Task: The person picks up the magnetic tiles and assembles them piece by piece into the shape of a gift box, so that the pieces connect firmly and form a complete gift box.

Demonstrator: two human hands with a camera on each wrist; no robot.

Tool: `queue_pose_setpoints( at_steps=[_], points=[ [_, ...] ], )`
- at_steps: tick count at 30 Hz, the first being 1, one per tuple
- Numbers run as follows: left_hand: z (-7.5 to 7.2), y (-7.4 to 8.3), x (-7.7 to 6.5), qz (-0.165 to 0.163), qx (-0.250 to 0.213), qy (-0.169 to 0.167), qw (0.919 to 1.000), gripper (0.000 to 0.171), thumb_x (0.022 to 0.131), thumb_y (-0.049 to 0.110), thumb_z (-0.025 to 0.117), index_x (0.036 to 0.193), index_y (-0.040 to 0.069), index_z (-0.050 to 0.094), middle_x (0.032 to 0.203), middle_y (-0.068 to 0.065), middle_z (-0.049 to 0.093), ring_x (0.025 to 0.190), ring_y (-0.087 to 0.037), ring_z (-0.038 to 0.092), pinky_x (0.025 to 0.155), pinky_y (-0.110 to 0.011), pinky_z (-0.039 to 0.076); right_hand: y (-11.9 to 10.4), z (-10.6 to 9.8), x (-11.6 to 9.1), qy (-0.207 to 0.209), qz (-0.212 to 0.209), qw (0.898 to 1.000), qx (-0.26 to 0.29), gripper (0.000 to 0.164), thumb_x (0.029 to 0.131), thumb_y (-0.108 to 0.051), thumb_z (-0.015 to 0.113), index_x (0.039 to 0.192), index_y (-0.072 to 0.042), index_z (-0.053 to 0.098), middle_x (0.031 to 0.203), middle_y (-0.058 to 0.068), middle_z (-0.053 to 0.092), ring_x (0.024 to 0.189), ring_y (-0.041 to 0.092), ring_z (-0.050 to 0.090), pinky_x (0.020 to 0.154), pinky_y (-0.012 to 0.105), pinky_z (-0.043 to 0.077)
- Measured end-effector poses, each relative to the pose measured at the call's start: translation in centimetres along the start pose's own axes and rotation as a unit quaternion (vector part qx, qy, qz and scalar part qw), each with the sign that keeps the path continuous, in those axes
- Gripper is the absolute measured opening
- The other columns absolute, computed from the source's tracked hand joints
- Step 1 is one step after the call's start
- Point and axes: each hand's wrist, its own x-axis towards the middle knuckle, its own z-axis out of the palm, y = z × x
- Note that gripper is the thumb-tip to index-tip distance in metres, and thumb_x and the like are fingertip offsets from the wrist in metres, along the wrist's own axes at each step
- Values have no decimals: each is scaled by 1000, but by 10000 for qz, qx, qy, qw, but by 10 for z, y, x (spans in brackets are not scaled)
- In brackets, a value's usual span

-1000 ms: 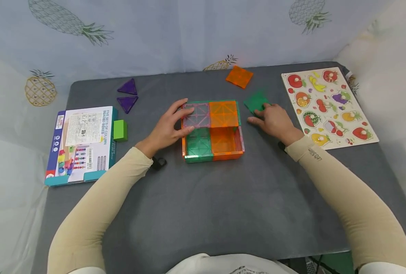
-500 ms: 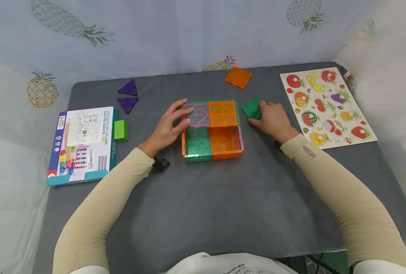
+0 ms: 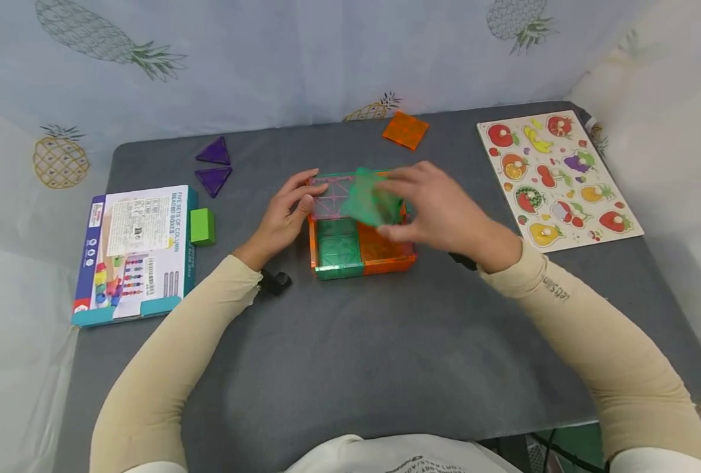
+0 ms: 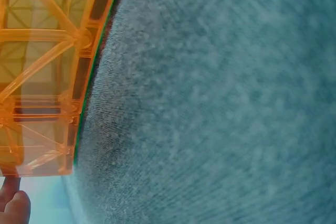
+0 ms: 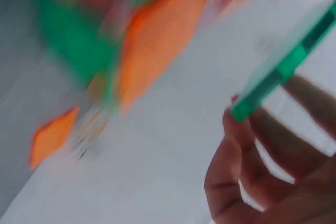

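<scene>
A low box (image 3: pixel 338 269) of see-through magnetic tiles stands mid-table, its front half uncovered. A pink tile (image 3: pixel 332 198) covers the back left of its top. My left hand (image 3: pixel 282 213) rests against the box's left end with fingers extended over the top edge. In the left wrist view, fingertips (image 4: pixel 16 203) touch an orange wall (image 4: pixel 37 35). Over the back right of the box, my right hand (image 3: pixel 435 207), blurred, pinches a green square magnetic tile (image 3: pixel 363 197). The right wrist view shows that green tile (image 5: pixel 289 66) edge-on between thumb and fingers. It hides much of the orange top tile.
An orange square tile (image 3: pixel 406 130) lies near the back edge. Two purple triangle tiles (image 3: pixel 213 179) lie back left. At left are a bead-set carton (image 3: pixel 131 249) and a green block (image 3: pixel 202 227). A fruit puzzle board (image 3: pixel 560 177) lies at right.
My right hand has picked the green tile up off the table at the right and carried it left over the box. My left hand has stayed at the box's left end.
</scene>
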Motion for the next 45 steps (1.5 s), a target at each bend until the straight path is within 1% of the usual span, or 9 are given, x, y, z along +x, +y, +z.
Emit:
queue_pose_setpoints(
  at_steps=[5,9,20,24,28,31,34,39,45],
  points=[
    [-4,5,0,-127,27,-66,9999,87,89,62,29,126,-12,56,144,-28,39,134,-41,38,108,-55,33,-29,26,5,-756,-1056,9901,-540,60,81,-44,74,130,-12,62,133,12,58,118,32,49,97,50,41],
    [-4,4,-1,-148,27,-105,9998,88,88,62,29,127,-12,56,144,-28,38,136,-41,35,109,-56,32,-31,36,13,-1152,-1147,9844,-679,62,81,-44,74,134,-15,58,141,10,53,127,31,44,103,52,37],
    [-4,9,-2,-56,-6,10,10000,87,87,62,31,125,-13,57,143,-31,37,135,-45,35,109,-58,31,-19,37,20,-1645,-1093,9803,28,62,84,-46,70,137,-18,55,150,9,43,139,30,35,106,59,29],
    [-4,10,-2,-57,16,100,9999,85,87,60,32,124,-12,58,143,-31,38,135,-44,35,108,-57,31,3,27,32,-1299,-872,9869,406,53,91,-41,64,135,-12,57,148,12,44,140,31,35,109,61,27],
    [-1,9,-2,-128,53,70,9999,83,88,59,33,125,-12,57,145,-28,38,137,-42,34,111,-55,29,51,18,52,-1053,112,9937,368,53,100,-35,51,142,-3,46,155,18,30,144,36,25,113,58,23],
    [0,7,-2,-170,57,34,9998,81,88,56,34,126,-11,57,146,-27,37,137,-41,33,112,-55,27,95,24,67,-1474,1020,9822,551,69,102,-47,35,152,0,20,162,17,3,149,37,3,117,57,10],
    [1,-7,-1,-201,143,8,9997,80,88,59,34,128,-6,58,147,-23,37,138,-38,34,112,-54,28,123,35,80,-1855,1430,9679,916,79,100,-57,23,154,-3,4,161,14,-11,149,36,-7,118,57,2],
    [6,-37,1,-166,234,-114,9995,78,88,65,38,130,2,60,150,-15,37,139,-27,37,113,-50,30,127,42,84,-1900,1347,9631,1349,70,101,-54,30,155,-11,19,162,13,12,146,38,17,116,56,16],
    [3,-34,0,-149,146,-20,9998,78,87,63,39,130,2,60,150,-13,37,141,-29,33,114,-51,27,120,39,82,-2012,1408,9442,2194,62,101,-52,30,141,-8,50,148,15,43,131,34,43,108,52,34]
  ],
)
